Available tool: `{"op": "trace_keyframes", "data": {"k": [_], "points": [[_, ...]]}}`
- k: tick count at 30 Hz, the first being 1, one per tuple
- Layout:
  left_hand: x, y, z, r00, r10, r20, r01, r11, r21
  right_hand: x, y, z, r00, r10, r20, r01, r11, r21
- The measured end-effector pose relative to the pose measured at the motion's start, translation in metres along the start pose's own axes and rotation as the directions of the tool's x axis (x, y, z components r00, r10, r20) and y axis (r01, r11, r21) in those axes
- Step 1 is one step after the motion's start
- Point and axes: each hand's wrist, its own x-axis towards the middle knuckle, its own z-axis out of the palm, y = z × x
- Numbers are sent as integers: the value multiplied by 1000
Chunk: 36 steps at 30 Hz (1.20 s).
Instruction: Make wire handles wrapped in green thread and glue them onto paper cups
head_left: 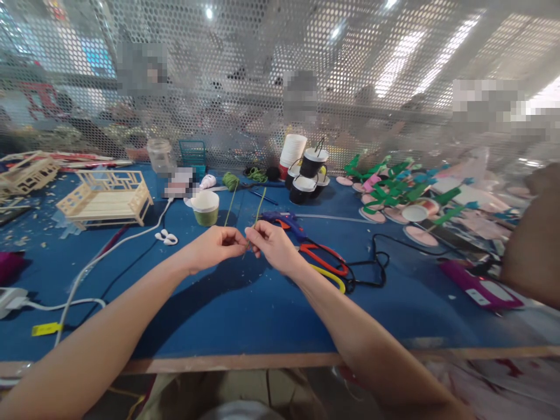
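Observation:
My left hand (pixel 217 244) and my right hand (pixel 272 242) meet above the middle of the blue table (pixel 245 315), fingers pinched. Each hand grips a thin green stem (pixel 259 211); the two stems rise away from me, one toward a ball of green yarn (pixel 230 180). A small green-and-white cup (pixel 205 207) stands just beyond my left hand. Behind my right hand lies a blue and orange glue gun (pixel 283 220), with red-handled scissors (pixel 324 257) and yellow-handled ones (pixel 331 276) beside my right wrist.
A wooden model bench (pixel 106 199) stands at the left, white cables (pixel 109 251) trailing past it. Black cups (pixel 308 174) and stacked white cups (pixel 292 149) sit at the back. Green and pink craft pieces (pixel 402 195) fill the right. Another person's arm (pixel 531 245) enters far right.

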Motion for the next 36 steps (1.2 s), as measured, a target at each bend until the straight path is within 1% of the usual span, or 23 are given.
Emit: {"op": "trace_keyframes", "data": {"k": [2, 6, 12, 20, 23, 26, 29, 30, 32, 34, 36], "points": [[1, -2, -1, 999, 32, -2, -32, 998, 47, 0, 0, 0, 1000, -1, -3, 1, 1000, -18], [1, -3, -3, 999, 40, -14, -38, 993, 113, -1, 0, 0, 1000, -3, -13, 2, 998, -70], [2, -5, -2, 999, 47, -26, -44, 992, 120, -1, 0, 1, 998, -42, -52, 32, 985, -172], [1, -4, -2, 999, 37, 1, -36, 993, 110, -2, -5, 1, 991, -85, -100, 54, 958, -282], [2, -5, 0, 999, 37, -12, -35, 991, 128, -3, -6, 2, 987, -109, -121, 67, 948, -310], [2, -6, 3, 998, 43, -52, -35, 990, 137, -4, -5, 3, 981, -131, -142, 81, 946, -315], [2, -5, 6, 997, 36, -70, -28, 993, 113, -4, -5, 2, 984, -118, -130, 80, 962, -263], [2, -5, 6, 997, 30, -67, -24, 995, 95, -4, -5, 2, 990, -99, -102, 76, 975, -208], [1, -3, 5, 998, 15, -61, -12, 998, 55, -4, -5, 2, 998, -62, 0, 62, 997, -45], [1, -2, 5, 998, -3, -56, 5, 1000, 23, -3, -5, 1, 994, -52, 97, 42, 994, 105], [1, -2, 4, 998, -13, -54, 14, 1000, 16, -2, -6, 0, 990, -49, 129, 29, 988, 152]]}}
